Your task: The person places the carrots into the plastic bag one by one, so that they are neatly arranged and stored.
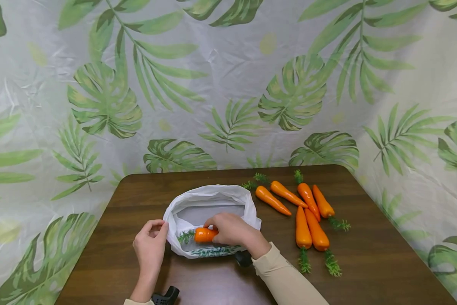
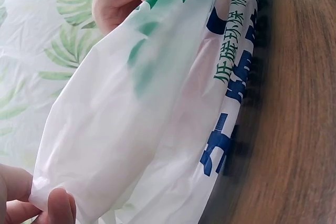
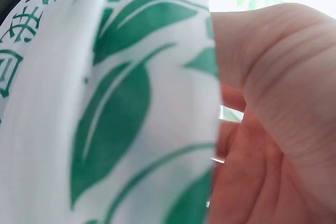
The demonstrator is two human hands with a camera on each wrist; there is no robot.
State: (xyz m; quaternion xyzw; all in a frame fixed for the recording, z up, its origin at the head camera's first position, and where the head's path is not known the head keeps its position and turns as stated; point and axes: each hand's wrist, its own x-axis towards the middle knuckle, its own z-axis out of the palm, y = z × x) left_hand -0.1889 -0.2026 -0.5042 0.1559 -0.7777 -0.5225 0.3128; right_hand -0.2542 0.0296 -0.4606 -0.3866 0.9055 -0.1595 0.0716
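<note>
Carrot (image 1: 203,235) shines bright orange (its feathery top (image 1: 186,237) is green)

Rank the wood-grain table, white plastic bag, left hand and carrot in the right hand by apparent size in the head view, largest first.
1. Wood-grain table
2. White plastic bag
3. Left hand
4. Carrot in the right hand, judged by its visible part; the hand hides the rest.
</note>
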